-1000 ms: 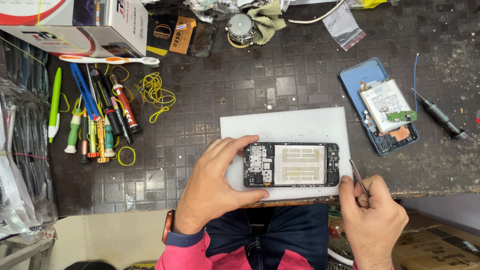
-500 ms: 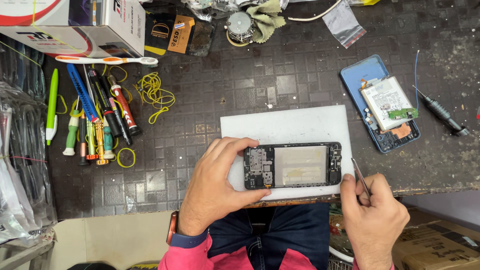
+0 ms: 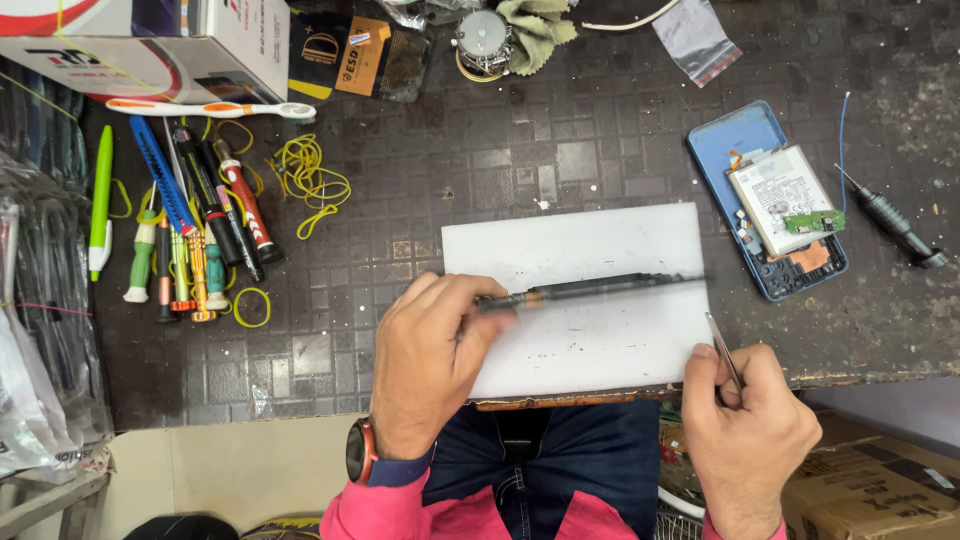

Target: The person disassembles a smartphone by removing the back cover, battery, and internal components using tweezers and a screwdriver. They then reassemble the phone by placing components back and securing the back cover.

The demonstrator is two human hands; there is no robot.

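My left hand (image 3: pixel 432 358) grips an opened phone body (image 3: pixel 590 290) by its left end and holds it on edge above a white work pad (image 3: pixel 590 330), so only its thin dark side shows, blurred by motion. My right hand (image 3: pixel 745 420) rests at the pad's right front corner and pinches metal tweezers (image 3: pixel 724 347), tips pointing up and left, a short way from the phone's right end.
A blue phone back shell with battery and small green board (image 3: pixel 775 205) lies to the right, a black screwdriver (image 3: pixel 890 222) beside it. Screwdrivers, pens and a blade (image 3: pixel 190 230) lie at left with yellow rubber bands (image 3: pixel 305 180). A cardboard box (image 3: pixel 150 40) stands far left.
The phone lay flat with its inner side up on the pad; my left hand has tipped it up onto its edge. My right hand with the tweezers has stayed put.
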